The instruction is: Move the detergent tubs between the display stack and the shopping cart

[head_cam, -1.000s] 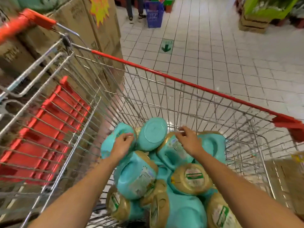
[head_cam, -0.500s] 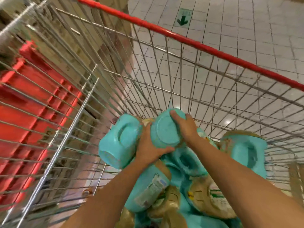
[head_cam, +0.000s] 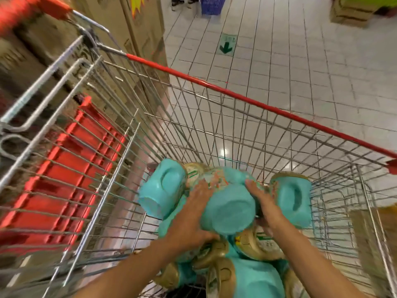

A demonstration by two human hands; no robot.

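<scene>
Slippage is the main worry. The held tub (head_cam: 229, 209) is carried by side pressure alone: the left hand (head_cam: 193, 216) cups its left flank with the thumb hooked under the base, and the right hand (head_cam: 265, 208) lies nearly flat-fingered on the other flank. If the smooth plastic slides, the tub would likely drop back onto the pile (head_cam: 257, 278) at the near end of the shopping cart (head_cam: 257, 102).

2 neighbours lie just beside it, the left tub (head_cam: 163, 188) by the cart's left side and the right tub (head_cam: 293, 196) toward its right side. Both look loosely perched, so a knock during the lift could roll them. The wire sides rise well above the load, so a low lift might catch the red rim.

The held tub sits on top of the pile, about midway between the cart's sides, tipped with its round base toward the camera. It is teal and glossy, with a printed label on its far part that is too blurred to read.
</scene>
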